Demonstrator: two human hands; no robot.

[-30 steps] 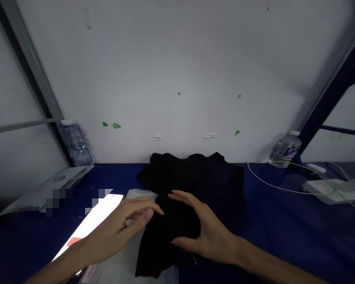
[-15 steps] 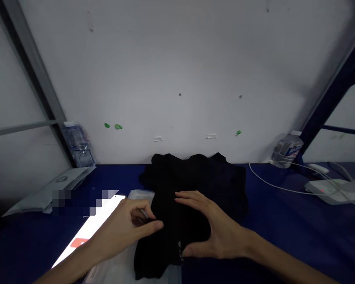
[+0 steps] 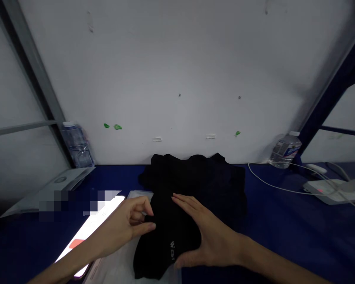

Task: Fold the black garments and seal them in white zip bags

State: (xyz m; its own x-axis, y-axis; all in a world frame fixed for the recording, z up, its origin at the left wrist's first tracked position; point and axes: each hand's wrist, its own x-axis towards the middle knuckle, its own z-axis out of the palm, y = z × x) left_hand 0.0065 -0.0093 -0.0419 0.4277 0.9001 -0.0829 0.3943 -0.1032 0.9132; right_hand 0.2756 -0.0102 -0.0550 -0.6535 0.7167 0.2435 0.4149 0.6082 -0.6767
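Observation:
A piece of black cloth (image 3: 162, 240) with white lettering that reads roughly "W EST" lies in front of me on a clear plastic bag (image 3: 118, 256). My left hand (image 3: 137, 217) is closed at its left side, a bit of the black fabric pinched between thumb and curled fingers. Spread wide, my right hand (image 3: 204, 236) rests along the cloth's right side, fingertips on its upper part and thumb by the lower edge near the letters. Behind it is a heap of black fabric (image 3: 195, 173); where one piece ends and the other starts is hard to see.
A lit phone (image 3: 97, 221) lies left, partly under my left forearm. Grey packets (image 3: 62, 185) and a bottle (image 3: 77, 146) stand farther left. At right are another bottle (image 3: 285, 150), a white cable (image 3: 272, 184) and a power strip (image 3: 331, 189). A white wall (image 3: 177, 79) closes the back of the blue table (image 3: 272, 221).
My right hand has slid a little left and down over the cloth, and more of the white lettering shows. The left hand has shifted slightly left with its pinch.

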